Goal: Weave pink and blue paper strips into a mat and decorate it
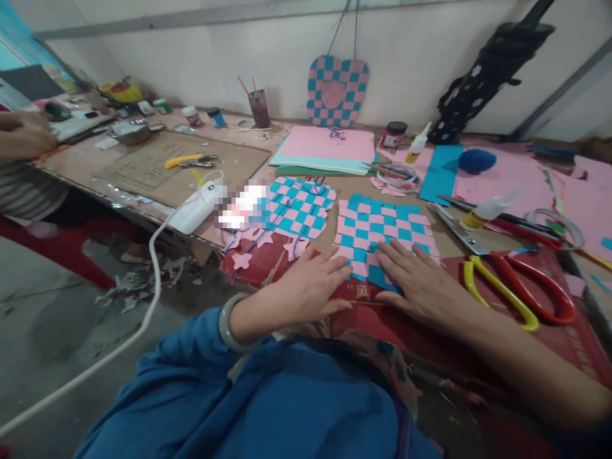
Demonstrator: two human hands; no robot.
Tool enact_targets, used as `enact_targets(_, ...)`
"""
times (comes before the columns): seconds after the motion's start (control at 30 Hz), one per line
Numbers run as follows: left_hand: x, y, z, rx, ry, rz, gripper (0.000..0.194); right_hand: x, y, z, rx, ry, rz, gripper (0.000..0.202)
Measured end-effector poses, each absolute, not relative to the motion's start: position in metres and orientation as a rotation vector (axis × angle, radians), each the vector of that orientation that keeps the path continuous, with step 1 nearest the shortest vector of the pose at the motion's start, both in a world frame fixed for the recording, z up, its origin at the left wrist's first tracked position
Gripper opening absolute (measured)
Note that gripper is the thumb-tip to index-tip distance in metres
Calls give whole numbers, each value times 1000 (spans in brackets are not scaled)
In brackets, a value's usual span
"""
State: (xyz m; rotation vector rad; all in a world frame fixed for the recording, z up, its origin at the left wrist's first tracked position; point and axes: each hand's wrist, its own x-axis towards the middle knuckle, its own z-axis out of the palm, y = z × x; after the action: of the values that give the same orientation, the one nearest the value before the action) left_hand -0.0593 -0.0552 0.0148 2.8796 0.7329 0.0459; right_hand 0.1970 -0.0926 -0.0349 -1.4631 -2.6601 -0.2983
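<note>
A woven paper mat [382, 223] of pink and blue strips lies before me, its strip ends uneven along the edges. My left hand [306, 287] rests at the mat's lower left corner, fingers stretched out. Flat on its lower right part lies my right hand [415, 274], fingers apart, hiding some of the weave. Neither hand grips anything. Left of the mat is a second checkered paper piece [301, 207] with rounded corners and blue cord over it. Pink paper stars [242, 260] lie below that piece.
Scissors [521, 280] with red and yellow handles lie at the right, near a glue bottle [488, 209]. Behind are stacked paper sheets [325, 148], a blue yarn ball [477, 160] and a hanging checkered piece [338, 92]. A white cable [157, 261] crosses the left; another person's hand [23, 135] shows there.
</note>
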Motion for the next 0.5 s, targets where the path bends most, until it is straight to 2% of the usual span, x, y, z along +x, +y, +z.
enact_targets(0.17,-50,-57,1,2939,719,121,61,189,-83,-42,-1485,-2675,-305,81)
enact_targets(0.33,-46,-56,-6,2933,666,124,58,185,-81,-49,-1495,-2656,-314,79)
enact_targets(0.5,-46,-56,-5,2904,708,132,61,201,-76,-36,-1520,-2568,-249,72)
